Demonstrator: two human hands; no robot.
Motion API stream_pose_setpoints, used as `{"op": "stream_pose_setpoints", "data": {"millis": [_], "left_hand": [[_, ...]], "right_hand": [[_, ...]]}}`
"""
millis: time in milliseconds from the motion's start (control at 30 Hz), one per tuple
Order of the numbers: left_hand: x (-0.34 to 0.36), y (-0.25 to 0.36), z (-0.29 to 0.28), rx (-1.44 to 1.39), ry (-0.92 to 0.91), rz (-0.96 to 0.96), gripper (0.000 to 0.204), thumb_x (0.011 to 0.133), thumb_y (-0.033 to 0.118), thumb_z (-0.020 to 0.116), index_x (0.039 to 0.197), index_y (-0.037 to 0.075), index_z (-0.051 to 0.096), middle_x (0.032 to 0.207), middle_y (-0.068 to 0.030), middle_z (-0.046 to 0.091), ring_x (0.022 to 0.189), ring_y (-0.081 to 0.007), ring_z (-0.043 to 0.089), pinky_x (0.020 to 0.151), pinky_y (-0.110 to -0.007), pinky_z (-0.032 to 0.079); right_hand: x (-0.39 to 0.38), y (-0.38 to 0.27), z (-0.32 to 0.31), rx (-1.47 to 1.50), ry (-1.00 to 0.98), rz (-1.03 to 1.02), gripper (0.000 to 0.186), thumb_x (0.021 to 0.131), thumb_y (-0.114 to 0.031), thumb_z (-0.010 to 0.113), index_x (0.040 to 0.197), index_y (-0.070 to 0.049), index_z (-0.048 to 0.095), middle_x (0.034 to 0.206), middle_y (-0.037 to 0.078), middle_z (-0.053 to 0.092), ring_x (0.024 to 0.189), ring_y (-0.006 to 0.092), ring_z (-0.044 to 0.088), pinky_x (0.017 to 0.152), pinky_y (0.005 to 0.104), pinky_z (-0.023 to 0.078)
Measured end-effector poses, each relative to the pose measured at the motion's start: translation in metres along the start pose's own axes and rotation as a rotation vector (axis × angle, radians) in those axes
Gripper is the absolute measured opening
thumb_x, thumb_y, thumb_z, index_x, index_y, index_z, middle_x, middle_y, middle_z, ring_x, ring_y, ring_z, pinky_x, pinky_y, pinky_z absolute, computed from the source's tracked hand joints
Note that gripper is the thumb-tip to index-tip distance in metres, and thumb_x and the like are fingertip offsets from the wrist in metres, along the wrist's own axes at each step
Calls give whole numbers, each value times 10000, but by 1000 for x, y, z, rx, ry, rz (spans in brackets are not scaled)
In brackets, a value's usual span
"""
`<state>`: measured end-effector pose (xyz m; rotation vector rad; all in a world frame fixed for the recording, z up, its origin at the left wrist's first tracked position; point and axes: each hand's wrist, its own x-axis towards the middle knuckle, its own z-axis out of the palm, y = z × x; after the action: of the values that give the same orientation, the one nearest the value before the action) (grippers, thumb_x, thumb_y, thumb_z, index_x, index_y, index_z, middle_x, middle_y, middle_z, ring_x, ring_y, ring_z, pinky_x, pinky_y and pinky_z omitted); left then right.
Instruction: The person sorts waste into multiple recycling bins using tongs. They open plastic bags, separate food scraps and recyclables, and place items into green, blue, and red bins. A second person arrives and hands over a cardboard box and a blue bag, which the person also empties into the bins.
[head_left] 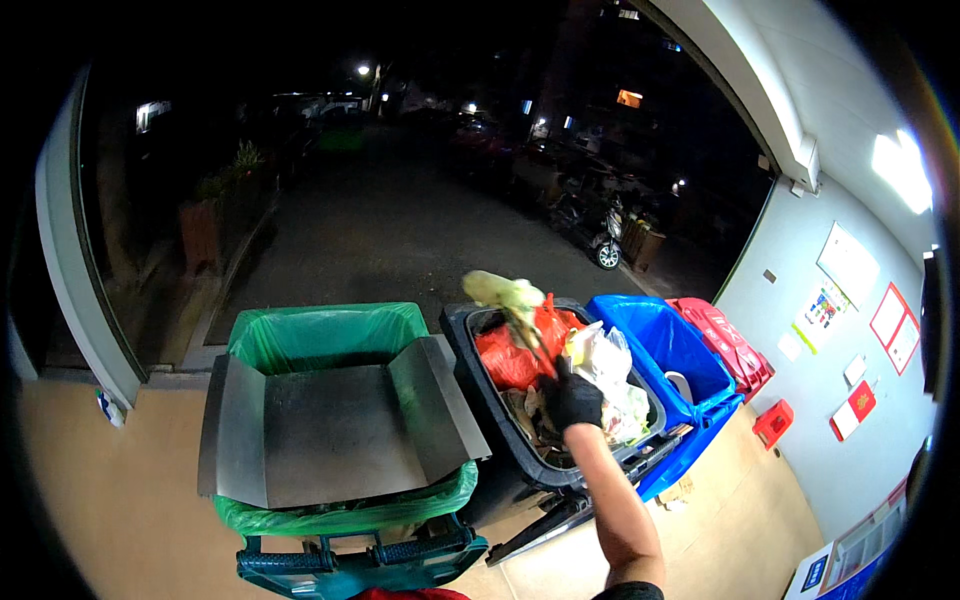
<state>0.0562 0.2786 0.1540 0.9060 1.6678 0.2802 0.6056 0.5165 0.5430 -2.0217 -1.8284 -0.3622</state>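
My right hand (573, 400), in a black glove, reaches into the dark grey wheeled bin (463, 350) in the middle. Its fingers are closed on a thin, dark tong-like tool (535, 345), partly hidden and blurred. At the tool's far end, above the bin's far rim, is a pale yellow-green clump (503, 290), smeared by motion. Red plastic bags (508, 362) lie in the bin left of the tool. White and clear plastic bags (603, 365) fill its right side, beside my glove. My left hand is out of view.
On the left, a green-lined bin (330, 325) carries a bent dark metal sheet (335, 430) across its top. A blue bin (650, 325) and a red bin (722, 340) stand to the right. A red stool (773, 424) is near the wall; a scooter (603, 240) is parked outside.
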Motion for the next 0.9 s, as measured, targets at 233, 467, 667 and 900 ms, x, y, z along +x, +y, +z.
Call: {"op": "stream_pose_setpoints", "data": {"millis": [233,467,667,900], "left_hand": [[-11,3,15,28,-18,-18,319,1025,221,424,1282,85,554,1159,-125,630,1010,-238,635,823,-376,542],[-21,20,36,82,-29,-38,325,1026,217,422,1293,83,551,1170,-122,629,1019,-236,633,833,-371,540],[-30,43,55,144,-54,-24,330,1027,213,421,1301,82,548,1179,-121,628,1026,-234,630,842,-367,538],[-67,69,68,237,-157,49,336,1028,208,419,1312,80,545,1190,-118,627,1035,-232,628,853,-363,535]], "right_hand": [[-55,64,-12,-103,-210,149,461,905,-474,537,1264,-188,585,925,195,696,848,385,674,730,500,516],[-27,72,96,-77,-391,28,489,828,-511,592,1050,-85,683,979,188,696,918,349,669,792,451,526],[-13,56,153,-119,-285,-24,550,800,-549,614,1043,-60,681,1010,190,693,968,354,660,857,443,514],[3,45,83,-34,-308,-39,614,797,-578,605,1126,-60,645,1044,193,686,994,367,651,882,454,504]]}}
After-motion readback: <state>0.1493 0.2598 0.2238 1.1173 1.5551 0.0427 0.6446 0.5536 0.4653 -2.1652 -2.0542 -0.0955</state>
